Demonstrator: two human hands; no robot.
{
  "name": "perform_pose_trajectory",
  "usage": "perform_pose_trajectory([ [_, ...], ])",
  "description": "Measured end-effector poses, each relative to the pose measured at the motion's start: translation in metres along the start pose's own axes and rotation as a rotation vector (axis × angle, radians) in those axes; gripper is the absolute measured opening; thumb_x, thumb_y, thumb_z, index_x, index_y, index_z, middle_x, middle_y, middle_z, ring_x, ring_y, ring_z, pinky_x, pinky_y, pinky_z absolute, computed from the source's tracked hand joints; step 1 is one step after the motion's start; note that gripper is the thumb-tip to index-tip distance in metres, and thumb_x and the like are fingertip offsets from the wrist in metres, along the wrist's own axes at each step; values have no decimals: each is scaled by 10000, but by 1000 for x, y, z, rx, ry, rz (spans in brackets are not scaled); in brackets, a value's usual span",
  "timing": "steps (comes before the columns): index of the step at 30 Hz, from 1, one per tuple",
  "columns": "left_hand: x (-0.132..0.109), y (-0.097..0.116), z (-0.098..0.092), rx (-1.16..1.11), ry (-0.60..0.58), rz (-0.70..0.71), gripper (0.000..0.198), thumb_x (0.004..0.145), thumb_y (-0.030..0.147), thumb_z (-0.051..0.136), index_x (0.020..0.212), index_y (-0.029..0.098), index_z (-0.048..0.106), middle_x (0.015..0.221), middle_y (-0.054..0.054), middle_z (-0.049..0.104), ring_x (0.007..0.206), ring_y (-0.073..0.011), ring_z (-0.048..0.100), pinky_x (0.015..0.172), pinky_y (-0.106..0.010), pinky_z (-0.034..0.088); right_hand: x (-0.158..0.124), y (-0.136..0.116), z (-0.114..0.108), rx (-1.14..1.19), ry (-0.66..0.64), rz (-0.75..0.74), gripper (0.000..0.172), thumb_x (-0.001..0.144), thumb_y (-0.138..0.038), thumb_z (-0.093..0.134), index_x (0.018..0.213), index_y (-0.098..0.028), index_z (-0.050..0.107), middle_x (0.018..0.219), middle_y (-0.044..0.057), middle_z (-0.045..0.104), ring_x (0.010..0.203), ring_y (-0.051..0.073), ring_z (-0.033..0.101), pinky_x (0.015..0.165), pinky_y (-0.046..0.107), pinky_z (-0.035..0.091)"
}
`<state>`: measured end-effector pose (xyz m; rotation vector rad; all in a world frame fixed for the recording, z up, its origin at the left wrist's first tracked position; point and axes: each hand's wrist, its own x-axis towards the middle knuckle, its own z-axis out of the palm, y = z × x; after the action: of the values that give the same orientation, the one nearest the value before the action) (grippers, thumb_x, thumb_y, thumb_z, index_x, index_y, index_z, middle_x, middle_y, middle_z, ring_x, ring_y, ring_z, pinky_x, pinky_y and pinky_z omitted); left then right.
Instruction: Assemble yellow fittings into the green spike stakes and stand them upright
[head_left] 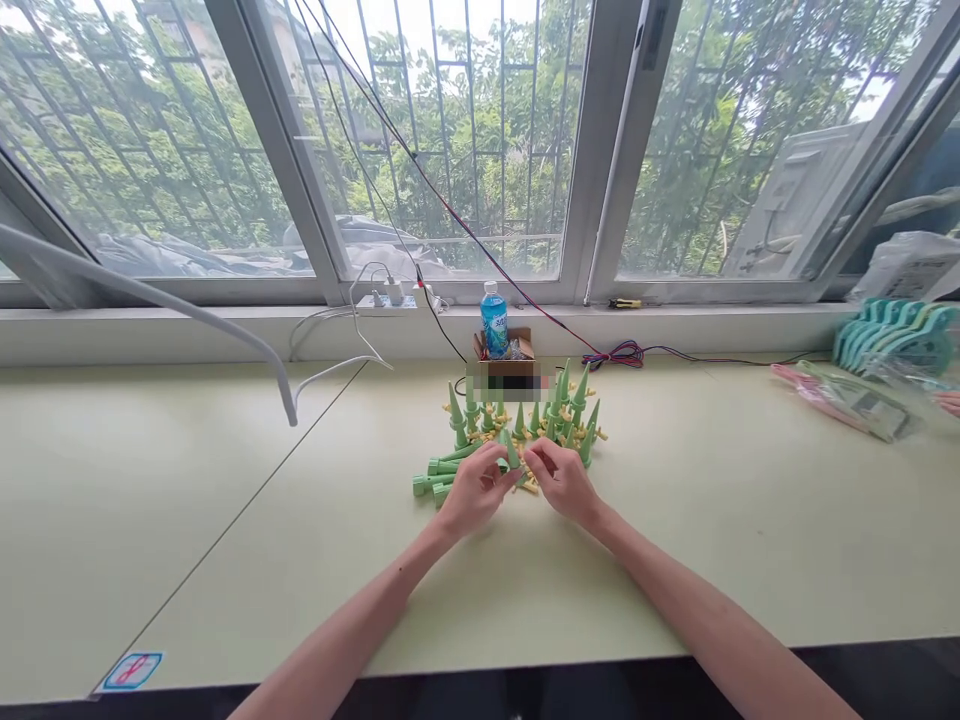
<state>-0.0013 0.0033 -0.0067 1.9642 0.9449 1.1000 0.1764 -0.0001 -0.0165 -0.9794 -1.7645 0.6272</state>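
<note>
My left hand (478, 487) is closed round a green plastic cone (511, 452), its tip pointing up. Just right of it, my right hand (564, 482) has thumb and fingers pinched together close to the cone's side; whatever is between them is too small to make out. Behind both hands stand several similar green cones (580, 388) with small yellow pieces (598, 433) among them. Green tubes (424, 485) with wider ends lie beside my left hand. A few yellow pieces lie on the table below the fingers, partly hidden.
A blue-liquid bottle (495, 325) stands in a small cardboard box (527, 345) behind the cones. Coiled cable (619, 354) lies near the sill. Teal hangers (892, 338) and plastic-wrapped items (855, 400) are at right. A white curved tube (255, 345) reaches over the table (225, 580) at left.
</note>
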Motion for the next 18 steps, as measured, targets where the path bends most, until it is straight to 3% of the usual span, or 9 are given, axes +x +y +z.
perform_pose_trajectory([
  [18,2,-7,-3,117,30,105,184,920,355,557,965,189,624,939,-27,501,577,-60,454,467,-177,447,2,3,-1,-19,-4,-52,318,976,-380,437,729,-183,470,583,-46,380,513,93,324,499,225,277],
])
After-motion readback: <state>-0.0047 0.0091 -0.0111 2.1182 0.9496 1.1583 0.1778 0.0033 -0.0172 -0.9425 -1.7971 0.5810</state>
